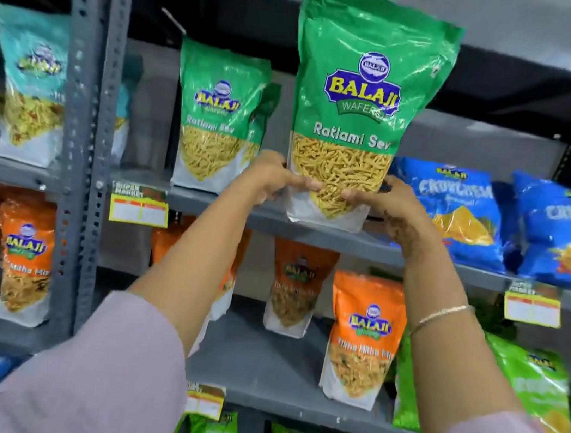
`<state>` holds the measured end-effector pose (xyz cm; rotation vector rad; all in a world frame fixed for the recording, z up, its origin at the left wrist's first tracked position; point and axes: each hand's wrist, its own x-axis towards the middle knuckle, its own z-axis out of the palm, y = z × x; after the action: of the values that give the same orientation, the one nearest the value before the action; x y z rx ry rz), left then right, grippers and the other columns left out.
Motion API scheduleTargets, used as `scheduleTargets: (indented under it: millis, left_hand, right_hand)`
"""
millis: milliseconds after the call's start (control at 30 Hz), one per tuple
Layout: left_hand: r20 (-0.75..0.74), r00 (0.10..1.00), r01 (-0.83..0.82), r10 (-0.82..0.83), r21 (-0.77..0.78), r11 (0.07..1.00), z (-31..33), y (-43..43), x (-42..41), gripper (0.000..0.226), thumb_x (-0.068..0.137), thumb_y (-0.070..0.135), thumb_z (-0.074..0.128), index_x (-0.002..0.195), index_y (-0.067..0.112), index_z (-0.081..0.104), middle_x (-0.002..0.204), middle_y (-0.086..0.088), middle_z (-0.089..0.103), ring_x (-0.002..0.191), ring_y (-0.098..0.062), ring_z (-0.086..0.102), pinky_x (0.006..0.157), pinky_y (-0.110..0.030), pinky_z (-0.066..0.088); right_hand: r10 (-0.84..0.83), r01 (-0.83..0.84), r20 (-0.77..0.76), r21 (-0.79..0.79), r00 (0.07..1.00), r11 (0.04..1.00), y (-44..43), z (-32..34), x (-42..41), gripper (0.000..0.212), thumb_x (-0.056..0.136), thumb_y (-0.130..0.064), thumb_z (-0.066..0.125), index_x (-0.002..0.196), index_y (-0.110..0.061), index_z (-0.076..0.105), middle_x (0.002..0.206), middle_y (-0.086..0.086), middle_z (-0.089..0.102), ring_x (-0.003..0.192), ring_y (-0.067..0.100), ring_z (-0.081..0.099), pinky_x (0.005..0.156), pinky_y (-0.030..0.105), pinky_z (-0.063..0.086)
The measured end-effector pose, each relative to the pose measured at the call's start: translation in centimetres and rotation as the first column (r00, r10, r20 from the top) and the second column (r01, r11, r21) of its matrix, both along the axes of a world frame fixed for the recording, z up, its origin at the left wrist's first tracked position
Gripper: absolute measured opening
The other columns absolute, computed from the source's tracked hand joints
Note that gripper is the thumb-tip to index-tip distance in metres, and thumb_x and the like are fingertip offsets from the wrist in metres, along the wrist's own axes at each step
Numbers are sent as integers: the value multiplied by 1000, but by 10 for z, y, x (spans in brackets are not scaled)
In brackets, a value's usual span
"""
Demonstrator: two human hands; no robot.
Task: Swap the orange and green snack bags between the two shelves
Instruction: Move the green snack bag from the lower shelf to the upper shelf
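Observation:
A tall green snack bag point(358, 90) marked Ratlami Sev stands upright just in front of the upper shelf point(418, 258). My left hand point(275, 177) grips its lower left side and my right hand point(386, 198) grips its lower right side. Another green bag point(218, 113) stands on the same shelf to the left, with one more partly hidden behind it. On the lower shelf point(273, 363) stand orange snack bags: one point(362, 339) at front right, one point(293, 288) further back, and one point(230, 278) mostly hidden behind my left forearm.
Blue snack bags point(451, 211) lie at the right of the upper shelf. Light green bags point(532, 386) stand at the right of the lower shelf. The neighbouring rack point(81, 111) on the left holds teal bags point(33, 86) above and orange bags point(25, 259) below. Price tags point(139, 207) hang from shelf edges.

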<state>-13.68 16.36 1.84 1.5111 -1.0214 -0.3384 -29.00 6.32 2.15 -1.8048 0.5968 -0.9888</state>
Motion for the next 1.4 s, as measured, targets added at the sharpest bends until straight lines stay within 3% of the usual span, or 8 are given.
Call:
scheduleTargets:
  millis: [67, 233, 367, 700, 1033, 1133, 1233, 1400]
  left_hand:
    - [22, 1000, -3, 2, 15, 1000, 22, -9, 4, 76, 76, 19, 74, 136, -10, 36, 112, -13, 50, 71, -13, 43, 41, -15, 40]
    - [78, 995, -72, 66, 76, 995, 46, -48, 32, 58, 72, 27, 77, 113, -4, 50, 112, -12, 54, 98, -23, 54, 81, -33, 46]
    - [54, 997, -69, 63, 107, 992, 36, -79, 55, 86, 68, 27, 80, 134, -9, 39, 136, -26, 50, 128, -37, 47, 103, -41, 43]
    - [-80, 996, -24, 39, 182, 983, -5, -128, 91, 83, 75, 22, 76, 139, -6, 30, 148, -22, 37, 137, -34, 34, 111, -42, 31]
    - [-66, 996, -54, 66, 178, 983, -21, -141, 101, 90, 72, 34, 77, 142, -2, 32, 147, -17, 39, 135, -31, 38, 110, -43, 37]
    - [-41, 997, -51, 61, 200, 978, -22, -141, 101, 91, 72, 33, 77, 142, -2, 31, 149, -17, 37, 136, -31, 37, 111, -42, 37]
    - [33, 996, -84, 79, 188, 979, -27, -138, 100, 90, 73, 35, 76, 142, -1, 32, 149, -16, 37, 136, -31, 38, 110, -41, 36]
    - [226, 934, -293, 277, 42, 955, -39, -124, 87, 80, 78, 43, 68, 141, 3, 37, 145, -15, 46, 130, -31, 45, 105, -42, 41]
  right_hand:
    - [33, -34, 43, 35, 999, 999, -11, 19, 9, 62, 69, -6, 76, 125, -2, 50, 120, 15, 63, 102, 31, 63, 82, 46, 53]
    - [77, -81, 49, 82, 996, 993, -44, 38, 37, 60, 69, -3, 75, 124, -1, 52, 122, 17, 64, 96, 28, 62, 94, 54, 48]
    - [106, -111, 40, 129, 994, 985, -77, 29, 59, 52, 70, 1, 73, 119, -2, 54, 122, 18, 63, 87, 25, 65, 65, 36, 56]
    - [131, -116, -52, 224, 990, 968, -121, -4, 90, 36, 72, 2, 72, 105, -4, 58, 116, 14, 63, 89, 26, 62, 59, 33, 51]
    - [-14, 30, -79, 200, 997, 979, -141, -24, 106, 55, 63, -19, 83, 105, 0, 54, 120, 19, 63, 110, 33, 60, 95, 49, 49]
    - [-24, 41, -113, 153, 993, 987, -140, -24, 106, 46, 67, -20, 80, 97, -1, 52, 125, 21, 59, 107, 30, 58, 94, 42, 48]
    - [-33, 44, -133, 82, 991, 996, -135, -28, 101, 60, 73, -22, 75, 119, -1, 43, 128, 14, 52, 107, 24, 50, 84, 34, 42]
    - [-197, 177, -89, -189, 976, 966, -129, -44, 84, 90, 73, -40, 71, 142, -6, 24, 146, 16, 37, 135, 32, 34, 109, 42, 32]
